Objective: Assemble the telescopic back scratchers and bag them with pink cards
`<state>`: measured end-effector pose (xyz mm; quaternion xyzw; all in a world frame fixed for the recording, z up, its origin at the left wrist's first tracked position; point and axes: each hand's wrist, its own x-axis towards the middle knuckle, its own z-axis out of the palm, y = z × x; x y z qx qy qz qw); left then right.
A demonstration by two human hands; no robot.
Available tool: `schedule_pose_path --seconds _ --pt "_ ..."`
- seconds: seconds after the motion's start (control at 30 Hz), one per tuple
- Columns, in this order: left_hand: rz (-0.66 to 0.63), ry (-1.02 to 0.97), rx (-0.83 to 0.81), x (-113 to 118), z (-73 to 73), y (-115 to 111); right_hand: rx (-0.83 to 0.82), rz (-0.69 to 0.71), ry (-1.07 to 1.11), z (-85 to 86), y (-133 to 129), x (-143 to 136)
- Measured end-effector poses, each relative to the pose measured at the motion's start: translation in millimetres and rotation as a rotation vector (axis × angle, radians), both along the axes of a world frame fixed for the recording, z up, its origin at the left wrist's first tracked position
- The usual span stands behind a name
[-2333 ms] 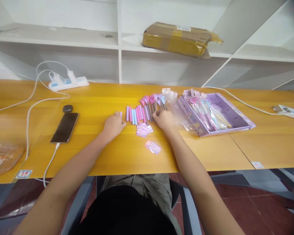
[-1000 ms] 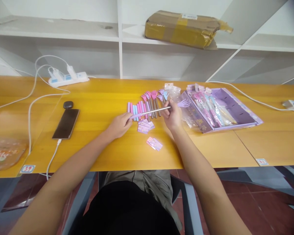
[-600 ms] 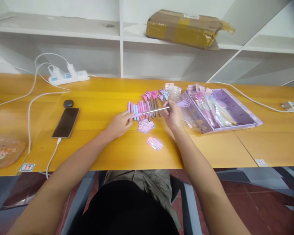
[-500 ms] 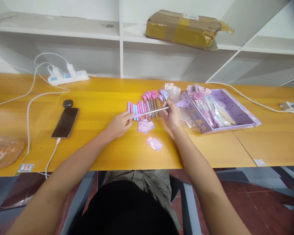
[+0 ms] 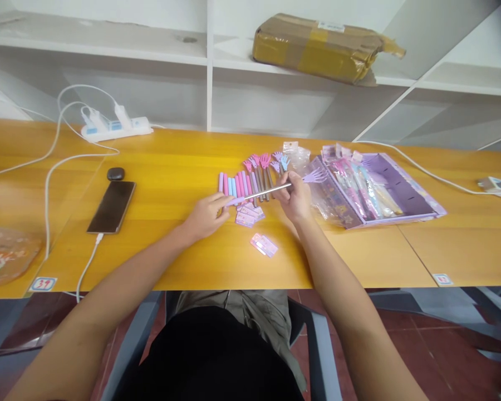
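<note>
Between my two hands a back scratcher [image 5: 267, 192] with a metal rod is held nearly level over the table. My left hand [image 5: 207, 214] is closed on its purple handle at the left end. My right hand [image 5: 294, 196] grips the rod near the purple claw head [image 5: 316, 175]. Behind the rod lie several pink, blue and purple handle tubes [image 5: 239, 182] in a row. Beside them are several metal rods with pink, purple and blue claw heads [image 5: 265, 160]. Small printed cards [image 5: 246, 215] lie just below, and another little group of cards [image 5: 264, 245] sits closer to me.
A purple box [image 5: 409, 184] holding bagged scratchers stands on the right, with clear plastic bags [image 5: 298, 157] beside it. To the left are a phone [image 5: 112, 207], a black earbud case [image 5: 116, 174] and a power strip [image 5: 117, 129] with cables. A taped carton [image 5: 317, 49] rests on the shelf.
The view has shifted slightly. Both hands keep hold of the back scratcher in almost the same position; nothing else has visibly moved.
</note>
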<state>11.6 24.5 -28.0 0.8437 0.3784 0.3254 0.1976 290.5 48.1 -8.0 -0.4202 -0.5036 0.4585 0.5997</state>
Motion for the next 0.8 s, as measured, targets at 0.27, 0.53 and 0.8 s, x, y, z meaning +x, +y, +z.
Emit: schedule_pose_path --seconds 0.27,0.53,0.8 --pt "0.043 -0.018 0.067 1 3.2 -6 0.016 0.045 0.034 3.6 -5 -6" --pt "0.201 -0.139 0.117 8 11.6 -18 -0.016 0.088 0.067 0.0 -6 -18" --pt "0.307 -0.166 0.127 11 9.7 -20 -0.009 0.158 0.144 -8.1 -8 -29"
